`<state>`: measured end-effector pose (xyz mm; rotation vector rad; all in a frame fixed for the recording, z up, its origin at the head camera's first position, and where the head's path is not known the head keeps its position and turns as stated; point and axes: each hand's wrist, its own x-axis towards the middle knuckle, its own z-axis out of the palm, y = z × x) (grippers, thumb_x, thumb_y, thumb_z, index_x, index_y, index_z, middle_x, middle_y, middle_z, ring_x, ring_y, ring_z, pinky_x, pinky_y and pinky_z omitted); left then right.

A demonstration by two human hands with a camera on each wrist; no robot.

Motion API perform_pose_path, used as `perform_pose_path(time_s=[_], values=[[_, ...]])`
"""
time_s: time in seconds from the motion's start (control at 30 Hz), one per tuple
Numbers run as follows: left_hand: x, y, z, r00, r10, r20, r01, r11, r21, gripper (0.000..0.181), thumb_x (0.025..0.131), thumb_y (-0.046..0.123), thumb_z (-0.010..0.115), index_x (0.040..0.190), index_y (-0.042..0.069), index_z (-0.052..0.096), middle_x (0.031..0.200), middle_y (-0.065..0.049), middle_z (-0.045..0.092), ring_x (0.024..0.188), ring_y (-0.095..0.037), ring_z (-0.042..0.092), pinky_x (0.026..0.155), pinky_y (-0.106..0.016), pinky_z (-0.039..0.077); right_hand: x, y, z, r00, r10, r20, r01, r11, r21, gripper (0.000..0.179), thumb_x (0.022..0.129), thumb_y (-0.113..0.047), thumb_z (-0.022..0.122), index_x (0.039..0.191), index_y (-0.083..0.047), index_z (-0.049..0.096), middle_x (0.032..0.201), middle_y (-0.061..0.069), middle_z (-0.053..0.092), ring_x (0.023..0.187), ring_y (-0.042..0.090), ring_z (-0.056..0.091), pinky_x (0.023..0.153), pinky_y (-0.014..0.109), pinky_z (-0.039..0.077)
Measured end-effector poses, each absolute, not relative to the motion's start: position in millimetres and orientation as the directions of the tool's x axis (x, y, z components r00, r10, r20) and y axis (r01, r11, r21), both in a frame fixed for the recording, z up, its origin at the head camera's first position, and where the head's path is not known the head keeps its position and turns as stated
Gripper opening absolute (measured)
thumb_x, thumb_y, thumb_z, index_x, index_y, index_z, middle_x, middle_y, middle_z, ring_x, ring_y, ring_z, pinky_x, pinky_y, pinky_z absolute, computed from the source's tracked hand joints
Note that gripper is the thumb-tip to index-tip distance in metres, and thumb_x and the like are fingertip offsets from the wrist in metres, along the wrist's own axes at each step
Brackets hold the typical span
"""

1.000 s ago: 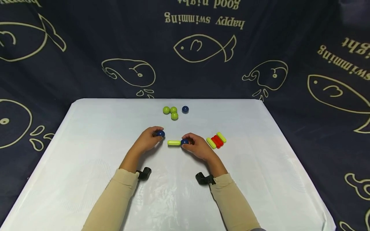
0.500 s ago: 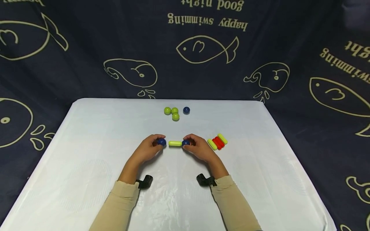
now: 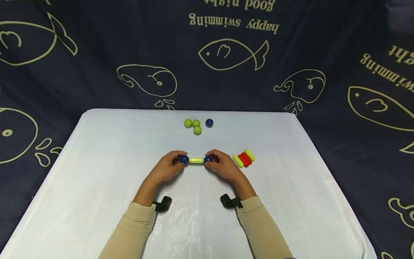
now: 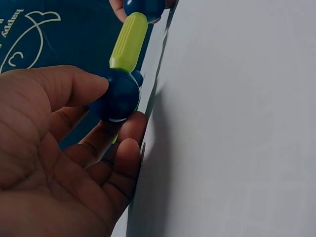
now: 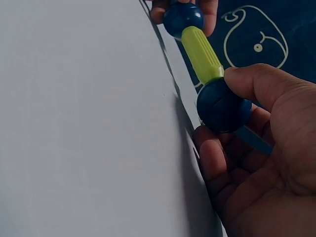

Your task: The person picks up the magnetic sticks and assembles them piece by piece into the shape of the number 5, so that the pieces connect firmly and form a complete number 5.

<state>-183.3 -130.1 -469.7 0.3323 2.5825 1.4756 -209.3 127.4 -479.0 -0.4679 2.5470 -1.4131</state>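
Note:
My left hand [image 3: 166, 166] pinches a dark blue ball [image 4: 121, 96] between thumb and fingers. A second blue ball [image 5: 223, 106] is held the same way in my right hand [image 3: 224, 165]. Between the two balls runs a yellow-green ribbed rod [image 3: 196, 160], one end against each ball, so the three form a straight bar. In both wrist views the rod's ends meet the balls with no gap that I can see. The bar is held level over the middle of the white table [image 3: 97, 144]. Fingers cover the outer sides of both balls.
Right of my right hand lie red rods [image 3: 244, 159] between a yellow-green rod [image 3: 238, 161] and another yellow-green rod [image 3: 249, 155]. Farther back sit three green balls [image 3: 197, 130] and a loose blue ball [image 3: 209, 123]. A dark printed cloth [image 3: 226, 90] hangs behind the table.
My left hand has brought its blue ball nearer and then rightward against the rod's free end, closing the gap. The right hand has stayed nearly still, holding its ball at the other end.

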Motion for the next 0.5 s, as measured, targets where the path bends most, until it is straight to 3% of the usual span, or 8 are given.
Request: perform_pose_path(time_s=[0.23,0.5], values=[[-182.4,-129.0,-468.3,-0.965,0.260,-0.018,0.116,0.492,0.863,0.038,0.095,0.006,0.060,0.133,0.005,0.060,0.107,-0.010,0.060,0.088,-0.022,0.052,0.077,-0.037,0.043,-210.0,127.4,-479.4,-0.934,-0.356,-0.015,-0.177,0.502,-0.846,0.028,0.092,-0.015,0.071,0.119,-0.011,0.065,0.091,0.002,0.061,0.083,0.016,0.054,0.073,0.029,0.045],[-183.9,-128.8,-471.7,-0.968,0.249,-0.024,0.113,0.519,0.848,0.037,0.095,0.009,0.062,0.132,0.006,0.061,0.099,-0.007,0.059,0.086,-0.021,0.051,0.077,-0.037,0.042,-210.6,126.4,-482.0,-0.951,-0.308,0.006,-0.174,0.520,-0.836,0.027,0.092,-0.019,0.072,0.117,-0.013,0.065,0.086,0.001,0.056,0.081,0.018,0.051,0.072,0.032,0.042]])
